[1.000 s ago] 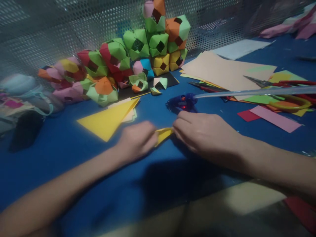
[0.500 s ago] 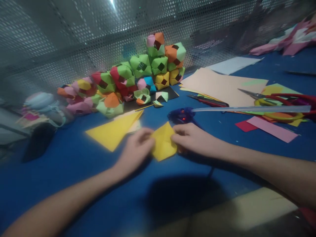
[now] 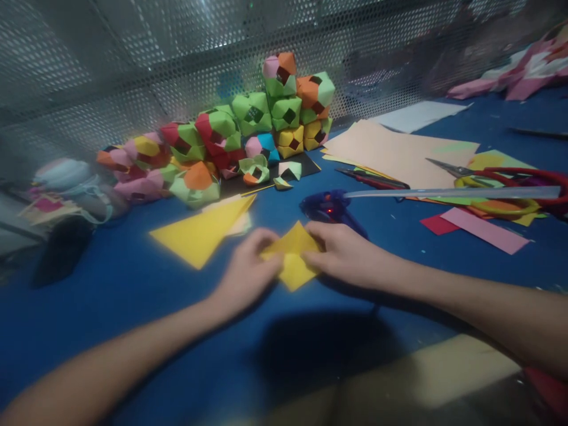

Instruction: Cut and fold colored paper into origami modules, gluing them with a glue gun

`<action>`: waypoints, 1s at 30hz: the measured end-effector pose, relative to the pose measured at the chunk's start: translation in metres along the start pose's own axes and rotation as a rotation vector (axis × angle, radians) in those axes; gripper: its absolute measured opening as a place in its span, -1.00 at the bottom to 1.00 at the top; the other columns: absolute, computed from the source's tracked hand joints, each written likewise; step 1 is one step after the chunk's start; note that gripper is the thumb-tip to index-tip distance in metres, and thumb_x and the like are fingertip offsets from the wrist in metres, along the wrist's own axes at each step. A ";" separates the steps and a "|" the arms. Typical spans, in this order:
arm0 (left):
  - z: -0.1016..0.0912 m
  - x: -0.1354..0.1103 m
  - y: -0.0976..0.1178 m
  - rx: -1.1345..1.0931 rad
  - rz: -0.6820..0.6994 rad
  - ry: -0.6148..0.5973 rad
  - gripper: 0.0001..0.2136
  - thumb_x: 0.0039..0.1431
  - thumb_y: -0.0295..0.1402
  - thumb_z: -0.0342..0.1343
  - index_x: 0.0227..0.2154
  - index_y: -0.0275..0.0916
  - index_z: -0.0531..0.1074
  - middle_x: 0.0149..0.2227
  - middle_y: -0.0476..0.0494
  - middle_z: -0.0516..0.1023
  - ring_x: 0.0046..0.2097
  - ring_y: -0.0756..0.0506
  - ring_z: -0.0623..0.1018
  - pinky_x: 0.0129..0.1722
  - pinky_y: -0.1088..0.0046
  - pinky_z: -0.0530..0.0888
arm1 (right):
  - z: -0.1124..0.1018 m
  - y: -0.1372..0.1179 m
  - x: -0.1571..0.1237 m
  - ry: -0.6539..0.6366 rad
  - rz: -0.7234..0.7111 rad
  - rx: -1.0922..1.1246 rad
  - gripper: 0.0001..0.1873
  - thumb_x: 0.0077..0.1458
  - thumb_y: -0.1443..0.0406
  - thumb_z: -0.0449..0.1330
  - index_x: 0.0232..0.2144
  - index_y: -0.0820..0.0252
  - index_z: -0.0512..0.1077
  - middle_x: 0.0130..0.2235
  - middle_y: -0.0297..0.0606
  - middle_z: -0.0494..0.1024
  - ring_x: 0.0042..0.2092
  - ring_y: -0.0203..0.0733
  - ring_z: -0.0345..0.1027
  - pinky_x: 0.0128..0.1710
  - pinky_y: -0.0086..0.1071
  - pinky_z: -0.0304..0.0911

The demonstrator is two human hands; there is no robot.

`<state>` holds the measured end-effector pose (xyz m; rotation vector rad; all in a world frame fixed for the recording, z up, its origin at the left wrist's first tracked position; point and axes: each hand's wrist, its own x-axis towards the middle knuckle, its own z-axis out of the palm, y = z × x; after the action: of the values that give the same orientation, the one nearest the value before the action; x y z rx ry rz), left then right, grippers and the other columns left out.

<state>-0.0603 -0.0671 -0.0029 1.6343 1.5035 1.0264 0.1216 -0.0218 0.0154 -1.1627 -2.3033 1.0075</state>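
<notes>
A small folded yellow paper [image 3: 293, 257] lies on the blue table [image 3: 133, 296] between both hands. My left hand [image 3: 248, 272] pinches its left edge with closed fingers. My right hand [image 3: 346, 254] grips its right side, fingers curled onto the paper. A larger folded yellow triangle [image 3: 199, 234] rests just left of my left hand. A blue glue gun [image 3: 328, 207] with a red light sits right behind my right hand.
A pile of coloured paper cubes [image 3: 248, 127] leans on the perforated metal wall [image 3: 133, 71]. Tan sheets [image 3: 394, 151], scissors [image 3: 488, 174], a long ruler [image 3: 452, 192] and pink and red strips [image 3: 483, 228] lie at the right. A dark object [image 3: 62, 251] sits far left.
The yellow piece, first held as a thin folded sliver, has been opened out to a broader diamond shape between my hands. The camera view has tilted up a little.
</notes>
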 end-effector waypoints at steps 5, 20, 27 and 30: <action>-0.003 0.004 -0.008 0.118 0.107 -0.059 -0.73 -0.02 -0.55 0.04 -0.21 -0.21 0.32 -0.21 -0.05 0.46 -0.17 -0.02 0.48 -0.16 0.44 0.42 | 0.009 0.011 0.002 -0.020 -0.143 -0.172 -0.92 -0.01 0.46 0.08 -0.43 0.23 0.30 -0.45 -0.33 0.35 -0.42 -0.30 0.17 -0.43 -0.44 0.02; -0.012 0.002 -0.009 0.619 0.465 -0.316 -0.82 0.17 -0.49 -0.08 -0.19 -0.22 0.33 -0.28 -0.12 0.50 -0.24 -0.07 0.48 -0.25 0.42 0.41 | 0.014 0.026 0.000 -0.039 -0.601 -0.536 -0.82 0.13 0.46 0.01 -0.31 0.28 0.41 -0.39 -0.16 0.47 -0.32 -0.15 0.23 -0.30 -0.32 0.02; -0.020 0.001 -0.005 0.787 0.441 -0.399 -0.81 0.21 -0.41 -0.14 -0.24 -0.20 0.37 -0.38 -0.11 0.44 -0.34 -0.09 0.40 -0.33 0.44 0.32 | -0.007 0.011 -0.010 -0.148 -0.530 -0.746 -0.81 0.14 0.46 0.04 -0.45 0.24 0.42 -0.50 -0.19 0.45 -0.43 -0.18 0.23 -0.39 -0.31 -0.05; -0.018 0.001 0.000 0.692 0.367 -0.363 -0.87 0.15 -0.41 -0.06 -0.29 -0.19 0.38 -0.40 -0.08 0.44 -0.36 -0.07 0.39 -0.35 0.45 0.30 | -0.008 0.012 -0.009 -0.141 -0.432 -0.668 -0.84 0.10 0.45 0.06 -0.41 0.25 0.44 -0.44 -0.15 0.50 -0.40 -0.15 0.29 -0.37 -0.31 0.01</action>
<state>-0.0770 -0.0671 0.0052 2.4888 1.4104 0.3327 0.1385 -0.0207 0.0116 -0.7385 -2.9366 0.1593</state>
